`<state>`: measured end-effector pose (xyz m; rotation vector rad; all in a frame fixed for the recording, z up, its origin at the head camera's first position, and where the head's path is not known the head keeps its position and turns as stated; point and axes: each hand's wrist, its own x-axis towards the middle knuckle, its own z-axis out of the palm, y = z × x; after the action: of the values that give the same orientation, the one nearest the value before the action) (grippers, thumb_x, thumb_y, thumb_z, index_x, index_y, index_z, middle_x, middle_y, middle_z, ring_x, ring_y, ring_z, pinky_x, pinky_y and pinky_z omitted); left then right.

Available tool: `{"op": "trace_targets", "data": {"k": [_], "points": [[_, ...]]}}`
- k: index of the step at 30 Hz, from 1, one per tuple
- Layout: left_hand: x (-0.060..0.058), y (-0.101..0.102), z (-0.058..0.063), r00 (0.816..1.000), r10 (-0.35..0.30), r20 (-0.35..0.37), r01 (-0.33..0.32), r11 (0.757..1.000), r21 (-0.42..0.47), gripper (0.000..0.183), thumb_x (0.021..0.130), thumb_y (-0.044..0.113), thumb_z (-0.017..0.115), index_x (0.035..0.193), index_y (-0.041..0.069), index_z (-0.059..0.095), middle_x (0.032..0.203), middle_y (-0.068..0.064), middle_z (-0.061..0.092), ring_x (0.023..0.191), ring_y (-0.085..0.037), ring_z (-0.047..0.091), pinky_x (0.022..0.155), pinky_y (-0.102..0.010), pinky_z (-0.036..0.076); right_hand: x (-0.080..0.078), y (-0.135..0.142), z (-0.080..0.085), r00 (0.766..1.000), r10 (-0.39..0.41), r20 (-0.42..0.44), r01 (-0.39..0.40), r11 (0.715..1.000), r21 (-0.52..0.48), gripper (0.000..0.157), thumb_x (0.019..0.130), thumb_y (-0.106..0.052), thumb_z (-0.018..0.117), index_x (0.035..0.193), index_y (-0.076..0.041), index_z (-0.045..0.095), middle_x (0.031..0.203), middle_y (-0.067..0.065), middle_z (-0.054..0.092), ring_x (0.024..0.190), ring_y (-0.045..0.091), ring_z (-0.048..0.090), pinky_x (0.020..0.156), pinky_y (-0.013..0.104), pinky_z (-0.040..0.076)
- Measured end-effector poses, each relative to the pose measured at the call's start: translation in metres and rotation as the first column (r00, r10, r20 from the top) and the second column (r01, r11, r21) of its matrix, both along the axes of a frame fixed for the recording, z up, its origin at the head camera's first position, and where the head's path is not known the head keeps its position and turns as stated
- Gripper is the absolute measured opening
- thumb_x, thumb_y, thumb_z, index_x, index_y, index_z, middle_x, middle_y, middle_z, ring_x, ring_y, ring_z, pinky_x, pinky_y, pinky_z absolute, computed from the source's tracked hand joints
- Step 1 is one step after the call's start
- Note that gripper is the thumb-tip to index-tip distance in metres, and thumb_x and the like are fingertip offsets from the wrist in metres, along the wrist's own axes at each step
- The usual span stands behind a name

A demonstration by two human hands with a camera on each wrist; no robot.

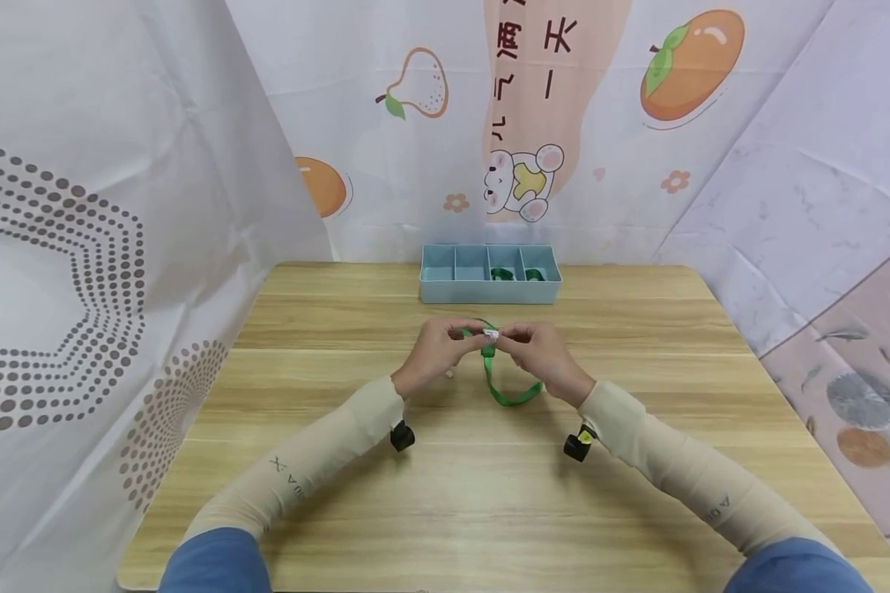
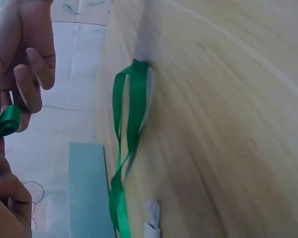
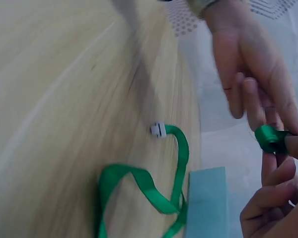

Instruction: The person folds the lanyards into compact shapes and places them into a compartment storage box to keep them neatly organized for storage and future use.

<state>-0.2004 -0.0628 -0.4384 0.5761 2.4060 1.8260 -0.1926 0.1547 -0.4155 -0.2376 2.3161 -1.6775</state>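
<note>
Pinching folded green ribbon point(image 1: 488, 351): left grip point(image 1: 443, 347) and right grip point(image 1: 547, 354) both grasping it | ribbon: bundle raised, slack looping onto tabletop point(image 1: 460, 511) | blue tray point(image 1: 491, 293): beyond both grips, green bands point(image 1: 502, 273) in its two right-hand compartments

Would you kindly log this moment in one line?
left hand: pinching green strap; right hand: pinching green strap; divided blue box: beyond both hands, on wood-grain table

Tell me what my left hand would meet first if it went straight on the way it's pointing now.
Beyond the green ribbon pinched between them, your left hand would likely meet your right hand first, since it sits opposite in the head view; exact depth is hard to judge.
</note>
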Motion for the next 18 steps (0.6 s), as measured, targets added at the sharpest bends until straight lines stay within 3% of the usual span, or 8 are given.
{"op": "trace_targets", "data": {"k": [5,9,15,18], "points": [[-0.0025,0.0029,0.001,0.995,0.029,-0.091,-0.026,0.999,0.032,0.027,0.094,0.045,0.075,0.105,0.022,0.082,0.101,0.009,0.076,0.07,-0.017,0.059,0.06,-0.029,0.045,0.0004,-0.0024,-0.0012,0.98,0.052,-0.194,-0.034,0.995,0.091,0.03,0.1,-0.041,0.069,0.109,-0.014,0.078,0.097,0.011,0.072,0.07,0.023,0.052,0.06,0.031,0.043],[-0.0016,0.0047,-0.0001,0.994,0.05,-0.097,-0.043,0.996,0.072,0.025,0.096,0.038,0.074,0.104,0.017,0.082,0.101,0.003,0.077,0.086,-0.021,0.069,0.072,-0.03,0.052,0.0027,-0.0045,-0.0035,0.957,0.041,-0.286,-0.007,0.993,0.121,0.02,0.098,-0.035,0.073,0.104,-0.016,0.078,0.092,0.004,0.074,0.07,0.024,0.055,0.057,0.03,0.041],[0.0004,0.0067,0.0025,0.995,0.088,-0.047,-0.081,0.987,0.14,0.027,0.096,0.039,0.074,0.105,0.015,0.082,0.094,0.0,0.076,0.082,-0.031,0.062,0.068,-0.03,0.045,0.0068,-0.0085,-0.0065,0.957,-0.005,-0.291,0.02,0.999,0.046,0.02,0.096,-0.035,0.076,0.106,-0.017,0.078,0.092,0.009,0.072,0.063,0.032,0.053,0.052,0.03,0.04],[0.0002,0.0071,0.0044,0.995,0.102,-0.013,-0.099,0.98,0.174,0.029,0.096,0.04,0.075,0.106,0.014,0.081,0.096,-0.001,0.076,0.081,-0.027,0.059,0.068,-0.03,0.045,0.0073,-0.0096,-0.0072,0.959,-0.033,-0.282,0.029,0.999,-0.017,0.026,0.097,-0.038,0.074,0.111,-0.017,0.078,0.097,0.014,0.072,0.065,0.037,0.052,0.052,0.03,0.039]]}}
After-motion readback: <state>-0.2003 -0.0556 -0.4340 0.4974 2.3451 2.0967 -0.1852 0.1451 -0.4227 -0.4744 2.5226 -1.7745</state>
